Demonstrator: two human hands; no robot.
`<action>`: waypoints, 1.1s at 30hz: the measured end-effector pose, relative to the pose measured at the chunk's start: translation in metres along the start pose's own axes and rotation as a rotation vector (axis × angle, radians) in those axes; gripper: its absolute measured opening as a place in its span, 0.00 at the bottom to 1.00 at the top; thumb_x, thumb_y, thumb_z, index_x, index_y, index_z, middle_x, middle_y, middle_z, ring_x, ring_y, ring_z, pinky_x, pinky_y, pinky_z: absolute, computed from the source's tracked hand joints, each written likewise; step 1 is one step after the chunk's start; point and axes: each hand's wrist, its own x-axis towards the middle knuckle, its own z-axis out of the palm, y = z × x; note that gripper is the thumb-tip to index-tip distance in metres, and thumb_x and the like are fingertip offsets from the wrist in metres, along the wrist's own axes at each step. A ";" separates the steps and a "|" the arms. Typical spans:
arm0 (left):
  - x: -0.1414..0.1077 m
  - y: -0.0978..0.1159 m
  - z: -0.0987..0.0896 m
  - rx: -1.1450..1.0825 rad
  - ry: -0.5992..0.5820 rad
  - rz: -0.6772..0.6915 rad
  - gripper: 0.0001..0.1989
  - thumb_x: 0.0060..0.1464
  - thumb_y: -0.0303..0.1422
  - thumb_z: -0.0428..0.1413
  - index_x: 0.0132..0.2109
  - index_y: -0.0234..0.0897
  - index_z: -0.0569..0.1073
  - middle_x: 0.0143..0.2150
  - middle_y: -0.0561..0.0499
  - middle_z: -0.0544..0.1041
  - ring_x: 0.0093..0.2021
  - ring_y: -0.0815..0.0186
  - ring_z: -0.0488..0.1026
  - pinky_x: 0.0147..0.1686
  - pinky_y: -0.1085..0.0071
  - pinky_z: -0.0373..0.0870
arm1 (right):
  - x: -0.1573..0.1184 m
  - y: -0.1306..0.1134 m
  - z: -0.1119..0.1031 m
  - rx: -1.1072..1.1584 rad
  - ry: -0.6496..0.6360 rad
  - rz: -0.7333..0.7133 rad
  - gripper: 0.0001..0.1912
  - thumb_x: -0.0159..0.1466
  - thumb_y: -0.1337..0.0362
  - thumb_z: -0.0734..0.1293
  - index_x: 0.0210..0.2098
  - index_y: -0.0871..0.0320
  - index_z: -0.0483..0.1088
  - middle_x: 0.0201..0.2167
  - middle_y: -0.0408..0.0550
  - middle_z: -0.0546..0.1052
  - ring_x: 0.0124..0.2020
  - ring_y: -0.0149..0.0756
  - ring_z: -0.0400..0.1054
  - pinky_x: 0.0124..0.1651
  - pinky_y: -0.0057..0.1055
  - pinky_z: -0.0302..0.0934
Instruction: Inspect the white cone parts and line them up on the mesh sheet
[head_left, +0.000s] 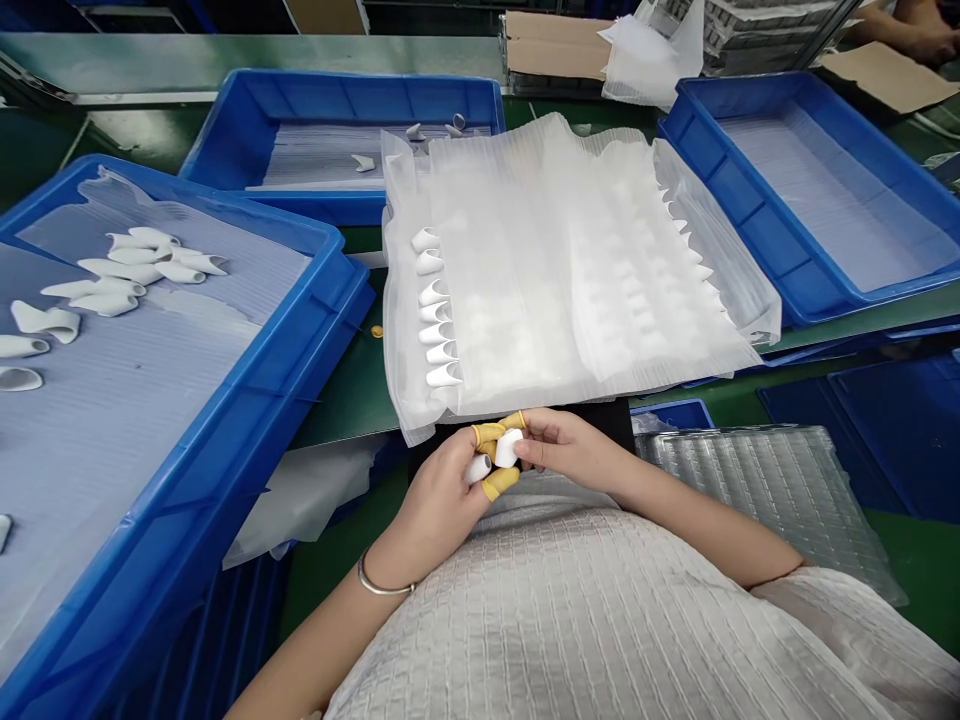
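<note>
The left hand (439,495) is closed round a small white tube (478,468), with its round end poking out. The right hand (577,455) pinches a white bit (508,448) right beside it. I can't tell if that is cloth or one more tube. So each grip is narrow and full. Both hands are up close to the person's tummy, and yellow finger covers (500,484) sit on some of the fingertips.

Just past the hands, a big pile of thin white sheets (510,280) lies on the green surface (352,400). A neat row of white tube ends (442,375) peeks out along its left side, and little points stick out on the right side. It looks to me like lots are lined up there already, but the sheets hide how many.

On the left is a big blue bin (255,400) with loose white pieces (129,255) in a messy bunch, so those are not lined up. A few more bits (364,162) lie in the back bin (360,85). The right bin (705,160) has a pale liner (840,190) in it. A clear plastic tray (765,480) is down by the right arm. Far off in the top corner, I can see part of another person (926,40).
</note>
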 end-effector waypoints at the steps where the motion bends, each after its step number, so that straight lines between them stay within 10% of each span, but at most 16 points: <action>1: 0.001 0.001 0.000 0.048 0.005 0.005 0.14 0.58 0.41 0.56 0.47 0.38 0.71 0.42 0.47 0.76 0.38 0.59 0.74 0.34 0.63 0.70 | 0.000 0.000 0.001 -0.013 0.007 -0.006 0.14 0.65 0.55 0.67 0.42 0.60 0.71 0.32 0.44 0.70 0.32 0.31 0.63 0.34 0.29 0.59; 9: 0.003 0.007 0.002 0.191 0.027 0.135 0.09 0.57 0.37 0.54 0.40 0.35 0.70 0.35 0.47 0.75 0.33 0.60 0.72 0.31 0.64 0.68 | 0.003 0.003 0.009 -0.346 0.147 -0.086 0.17 0.63 0.51 0.69 0.31 0.59 0.69 0.27 0.42 0.69 0.28 0.31 0.61 0.31 0.28 0.57; 22: 0.002 0.008 0.000 0.054 -0.043 0.145 0.08 0.58 0.33 0.54 0.45 0.37 0.70 0.40 0.48 0.76 0.38 0.62 0.72 0.36 0.65 0.70 | 0.002 0.006 -0.004 -0.025 0.094 0.081 0.27 0.66 0.42 0.60 0.28 0.61 0.69 0.24 0.44 0.70 0.23 0.28 0.62 0.25 0.25 0.55; 33: 0.001 0.001 0.002 -0.237 0.037 -0.029 0.09 0.58 0.34 0.57 0.46 0.42 0.71 0.41 0.52 0.76 0.37 0.66 0.72 0.36 0.69 0.69 | -0.003 0.005 -0.010 -0.202 0.058 -0.104 0.11 0.63 0.61 0.70 0.43 0.59 0.73 0.31 0.42 0.70 0.31 0.31 0.64 0.35 0.29 0.60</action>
